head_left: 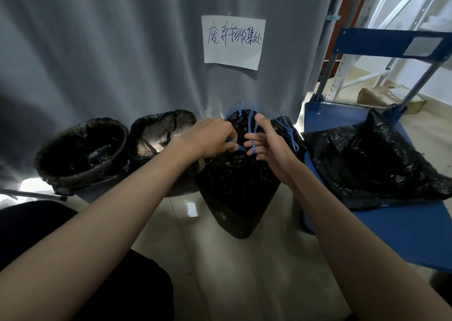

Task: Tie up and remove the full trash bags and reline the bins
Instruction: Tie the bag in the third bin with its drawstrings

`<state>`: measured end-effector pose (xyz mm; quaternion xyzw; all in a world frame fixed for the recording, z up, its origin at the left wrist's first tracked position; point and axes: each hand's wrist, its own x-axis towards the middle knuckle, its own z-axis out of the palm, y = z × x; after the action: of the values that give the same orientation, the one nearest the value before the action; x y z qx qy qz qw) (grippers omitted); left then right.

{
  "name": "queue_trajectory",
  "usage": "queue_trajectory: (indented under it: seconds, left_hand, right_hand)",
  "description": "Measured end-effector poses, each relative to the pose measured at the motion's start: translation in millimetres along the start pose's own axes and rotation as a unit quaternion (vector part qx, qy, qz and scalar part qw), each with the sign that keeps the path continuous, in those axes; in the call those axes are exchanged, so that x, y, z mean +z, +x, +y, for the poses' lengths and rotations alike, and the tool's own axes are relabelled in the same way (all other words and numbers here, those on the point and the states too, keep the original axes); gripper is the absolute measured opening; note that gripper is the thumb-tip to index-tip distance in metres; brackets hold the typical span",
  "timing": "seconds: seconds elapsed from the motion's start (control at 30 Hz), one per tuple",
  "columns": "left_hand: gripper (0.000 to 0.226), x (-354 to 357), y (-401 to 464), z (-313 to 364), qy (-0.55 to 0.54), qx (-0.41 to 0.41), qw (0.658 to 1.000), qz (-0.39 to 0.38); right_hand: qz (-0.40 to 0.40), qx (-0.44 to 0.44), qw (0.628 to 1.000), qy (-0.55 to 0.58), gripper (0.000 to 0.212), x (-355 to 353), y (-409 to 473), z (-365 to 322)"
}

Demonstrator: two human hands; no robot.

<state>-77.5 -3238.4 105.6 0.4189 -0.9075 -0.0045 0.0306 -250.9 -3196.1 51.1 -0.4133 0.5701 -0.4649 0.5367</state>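
Both forearms reach far over the right bin (241,213). Left hand (209,137) pinches the bag's (234,174) blue drawstring (241,147); right hand (267,144), fingers curled, grips its loops.

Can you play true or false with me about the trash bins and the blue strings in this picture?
1. Both hands are working the blue drawstrings of the bag in the right-hand bin. True: the left hand and right hand both hold strings.
2. There are five bins in a row. False: three bins stand by the grey curtain.
3. A black bag lies on the blue cart. True.
4. The paper sign lies on the floor. False: it hangs on the curtain.
5. The left bin has no liner. False: a black liner is folded over its rim.
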Motion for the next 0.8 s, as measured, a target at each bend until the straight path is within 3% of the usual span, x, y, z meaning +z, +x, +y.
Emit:
queue_trajectory:
  seconds: [0.17,0.27,0.37,0.43,0.5,0.63,0.8]
  left_hand:
    - [0.019,-13.2,9.8,3.7,0.02,0.042,0.995,0.087]
    - [0.019,-8.3,16.0,6.6,-0.018,0.018,0.99,0.136]
    - [0.023,3.4,19.5,7.1,-0.217,-0.063,0.964,0.141]
    - [0.048,13.0,21.1,4.5,-0.323,-0.096,0.937,0.094]
    - [0.059,22.5,22.1,2.8,-0.383,-0.11,0.917,0.032]
    - [0.037,34.8,24.6,8.6,-0.441,-0.11,0.891,0.007]
    - [0.01,33.7,25.0,11.6,-0.385,-0.117,0.915,0.027]
  right_hand:
    - [-0.07,-0.104,0.983,-0.132,0.024,-1.3,-8.4,0.5]
    - [-0.058,-0.157,0.974,-0.154,0.017,-6.3,-11.0,3.5]
    - [-0.038,-0.158,0.973,-0.162,0.019,-11.6,-11.5,3.6]
    - [-0.031,-0.158,0.973,-0.168,0.022,-14.5,-11.3,5.0]
    - [-0.026,-0.166,0.971,-0.171,0.025,-16.1,-11.1,6.8]
    - [-0.004,-0.153,0.977,-0.15,0.025,-18.9,-9.3,8.1]
    - [0.043,-0.134,0.989,-0.055,0.019,-21.6,-5.4,13.1]
